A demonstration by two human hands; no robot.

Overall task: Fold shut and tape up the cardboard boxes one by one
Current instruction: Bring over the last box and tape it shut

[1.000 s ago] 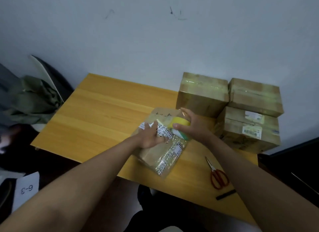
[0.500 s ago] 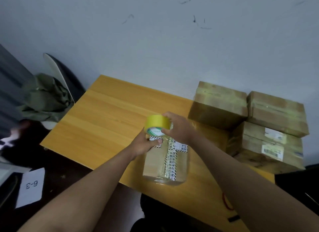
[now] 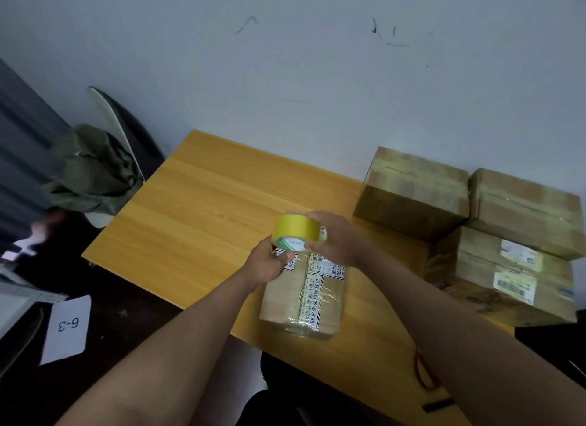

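Taping step on the box [image 3: 302, 298] at table [image 3: 196, 222] centre: right hand [image 3: 336, 240] grips the tape roll [image 3: 296, 230] at its 12 o'clock end, left hand [image 3: 269, 262] pinches near the roll's underside, probably the tape end; next, stick down and pull toward 6.

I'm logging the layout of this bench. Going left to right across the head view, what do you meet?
Green cloth → paper sheet marked 6-3 → left hand → yellow tape roll → right hand → stacked cardboard boxes.
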